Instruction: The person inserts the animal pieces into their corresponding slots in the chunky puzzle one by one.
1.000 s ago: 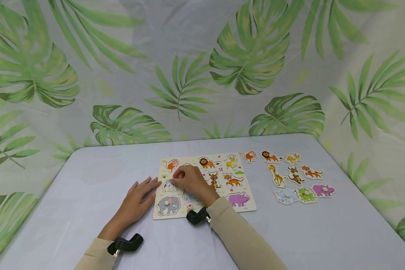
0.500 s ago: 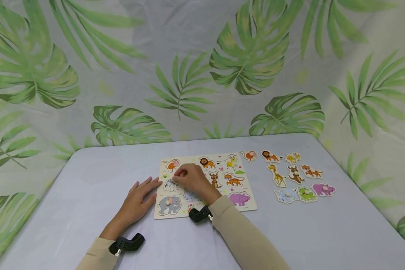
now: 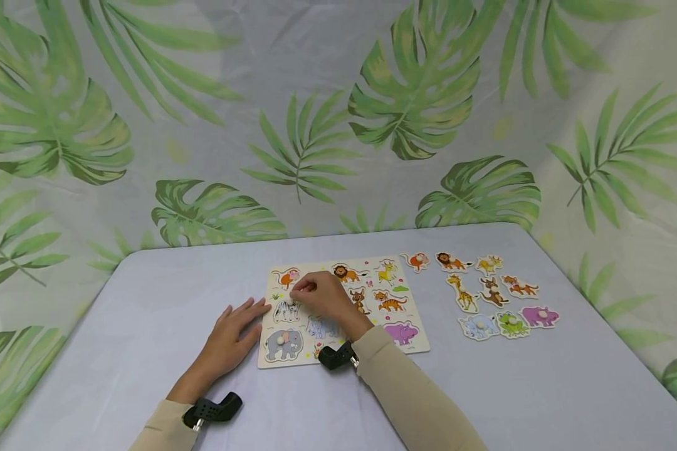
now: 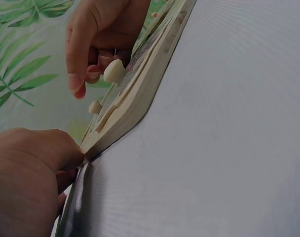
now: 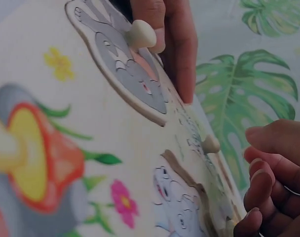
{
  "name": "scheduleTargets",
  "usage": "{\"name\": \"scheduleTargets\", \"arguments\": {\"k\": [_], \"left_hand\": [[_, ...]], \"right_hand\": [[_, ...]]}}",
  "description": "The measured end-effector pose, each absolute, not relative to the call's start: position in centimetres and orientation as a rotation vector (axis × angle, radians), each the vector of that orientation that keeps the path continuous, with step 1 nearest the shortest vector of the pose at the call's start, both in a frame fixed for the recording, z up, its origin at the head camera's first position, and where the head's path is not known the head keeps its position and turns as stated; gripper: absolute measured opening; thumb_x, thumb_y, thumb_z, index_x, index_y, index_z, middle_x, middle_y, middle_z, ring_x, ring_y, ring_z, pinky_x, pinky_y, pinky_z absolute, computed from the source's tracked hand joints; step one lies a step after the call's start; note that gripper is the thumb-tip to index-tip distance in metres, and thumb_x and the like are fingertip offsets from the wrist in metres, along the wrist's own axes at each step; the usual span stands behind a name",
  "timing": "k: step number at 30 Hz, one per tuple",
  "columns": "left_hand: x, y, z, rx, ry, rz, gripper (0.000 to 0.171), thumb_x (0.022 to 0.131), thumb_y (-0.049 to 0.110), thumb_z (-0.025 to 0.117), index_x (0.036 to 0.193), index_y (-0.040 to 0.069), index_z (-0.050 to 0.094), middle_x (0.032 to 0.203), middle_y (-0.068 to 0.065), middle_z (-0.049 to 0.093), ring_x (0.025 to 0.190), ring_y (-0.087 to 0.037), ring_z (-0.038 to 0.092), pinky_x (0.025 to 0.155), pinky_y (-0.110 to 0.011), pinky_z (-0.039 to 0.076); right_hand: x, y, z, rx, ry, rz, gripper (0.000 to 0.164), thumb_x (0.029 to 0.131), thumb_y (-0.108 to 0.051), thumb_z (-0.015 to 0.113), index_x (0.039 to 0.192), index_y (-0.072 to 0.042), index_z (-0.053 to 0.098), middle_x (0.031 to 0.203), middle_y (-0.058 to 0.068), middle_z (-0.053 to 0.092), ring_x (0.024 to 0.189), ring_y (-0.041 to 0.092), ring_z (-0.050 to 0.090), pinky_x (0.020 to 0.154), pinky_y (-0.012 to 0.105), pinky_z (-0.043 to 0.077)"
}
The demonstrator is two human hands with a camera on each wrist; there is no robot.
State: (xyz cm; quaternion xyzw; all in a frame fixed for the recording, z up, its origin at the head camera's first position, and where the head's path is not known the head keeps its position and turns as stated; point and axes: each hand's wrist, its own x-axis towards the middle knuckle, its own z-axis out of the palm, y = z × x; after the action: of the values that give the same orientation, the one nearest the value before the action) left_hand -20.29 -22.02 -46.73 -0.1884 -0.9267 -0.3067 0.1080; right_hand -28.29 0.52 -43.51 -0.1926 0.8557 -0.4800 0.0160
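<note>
A wooden knob puzzle board point(image 3: 338, 360) lies on the table with animal pictures on it. My right hand point(image 3: 323, 297) hovers over its left half, fingers loosely curled. In the right wrist view its fingertips point(image 5: 253, 136) stand a little apart from the small knob point(image 5: 210, 144) of the zebra piece point(image 3: 285, 312), which lies in its place on the board. The elephant piece point(image 3: 284, 344), with a round knob point(image 4: 114, 72), sits in the near left corner. My left hand point(image 3: 234, 338) lies flat at the board's left edge, fingertips touching it.
Right of the board lie several loose pieces, among them a monkey point(image 3: 417, 261), a lion point(image 3: 453, 260), a giraffe point(image 3: 461, 293), a tiger point(image 3: 520, 286), a frog point(image 3: 512, 325) and a purple hippo point(image 3: 540, 317). Leaf-patterned cloth point(image 3: 299, 150) stands behind the table.
My right fingertips have risen slightly off the zebra piece, and more of it shows now. The left hand stays at the board's edge.
</note>
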Motion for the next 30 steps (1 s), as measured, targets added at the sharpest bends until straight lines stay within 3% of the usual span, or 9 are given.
{"name": "scheduleTargets", "arguments": {"k": [19, 30], "left_hand": [[-20.2, -22.0, -46.9, -0.536, -2.715, -0.902, 0.039, 0.095, 0.009, 0.057, 0.134, 0.011, 0.058, 0.142, -0.010, 0.050, 0.137, -0.035, 0.037, 0.114, -0.060, 0.013], [-20.3, -22.0, -46.8, -0.516, -2.742, -0.884, 0.041, 0.094, 0.011, 0.058, 0.135, 0.013, 0.057, 0.144, -0.009, 0.049, 0.138, -0.032, 0.036, 0.115, -0.057, 0.013]], "right_hand": [[-29.3, 3.7, -41.9, -0.535, 2.665, -1.623, 0.013, 0.088, -0.028, 0.072, 0.091, -0.016, 0.075, 0.083, -0.003, 0.065, 0.073, 0.015, 0.058, 0.065, 0.029, 0.050], [-30.6, 7.1, -41.0, -0.513, 2.760, -1.614, 0.014, 0.088, -0.028, 0.072, 0.092, -0.015, 0.075, 0.081, -0.001, 0.066, 0.069, 0.016, 0.059, 0.060, 0.031, 0.051]]}}
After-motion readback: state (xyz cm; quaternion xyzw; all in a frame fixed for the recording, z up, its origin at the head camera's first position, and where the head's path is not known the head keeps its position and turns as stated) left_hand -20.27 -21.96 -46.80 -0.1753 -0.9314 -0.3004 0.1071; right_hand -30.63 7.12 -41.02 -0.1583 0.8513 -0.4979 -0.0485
